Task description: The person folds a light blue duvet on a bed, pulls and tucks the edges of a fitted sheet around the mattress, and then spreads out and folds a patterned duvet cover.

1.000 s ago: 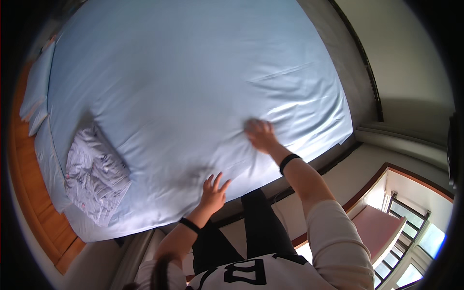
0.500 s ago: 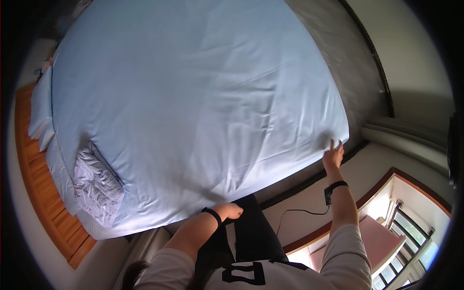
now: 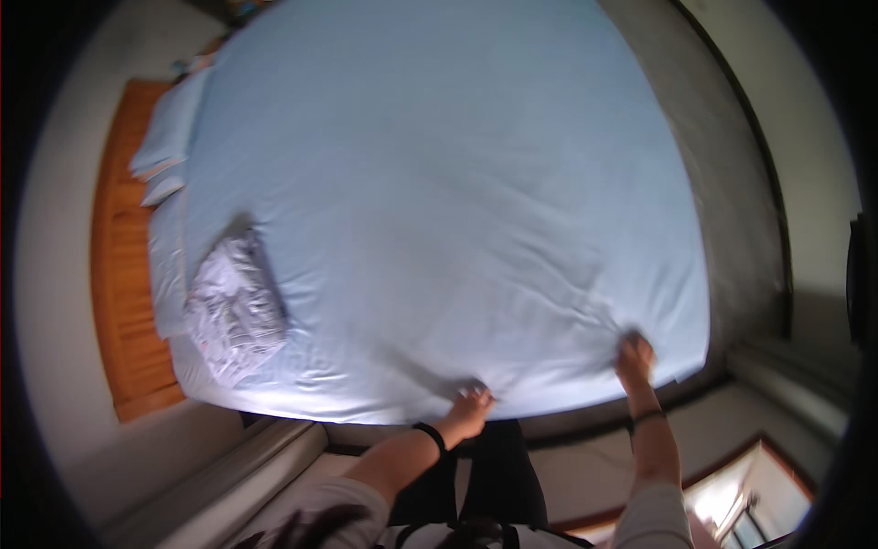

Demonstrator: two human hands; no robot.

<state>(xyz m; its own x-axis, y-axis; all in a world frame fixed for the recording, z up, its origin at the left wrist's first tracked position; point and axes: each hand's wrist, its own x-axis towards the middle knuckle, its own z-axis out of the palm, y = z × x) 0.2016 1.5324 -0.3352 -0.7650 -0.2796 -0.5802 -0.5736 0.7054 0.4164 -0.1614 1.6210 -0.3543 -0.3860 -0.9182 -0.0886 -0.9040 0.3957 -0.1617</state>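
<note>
A light blue bed sheet (image 3: pixel 402 210) covers the wide bed, with creases running across its near right part. At the bed's near edge, my left hand (image 3: pixel 471 412) is closed, its curled fingers on the sheet's border. My right hand (image 3: pixel 635 361) is on the sheet near the right-hand corner. It is slightly blurred, but its fingers look closed on the fabric, and creases run from them toward the middle of the bed. Each wrist has a black band.
A folded lilac patterned cloth (image 3: pixel 236 311) lies near the wooden headboard (image 3: pixel 137 302). Blue pillows (image 3: pixel 174 123) stand against the headboard. Grey floor (image 3: pixel 745 220) runs along the right side. A bundled curtain (image 3: pixel 791 380) hangs at the right, and a wood-framed opening (image 3: pixel 732 489) is behind it.
My left hand has risen from below the bed edge onto the sheet's border. My right hand has moved from the corner edge onto the sheet, and creases there have shifted. The view has turned.
</note>
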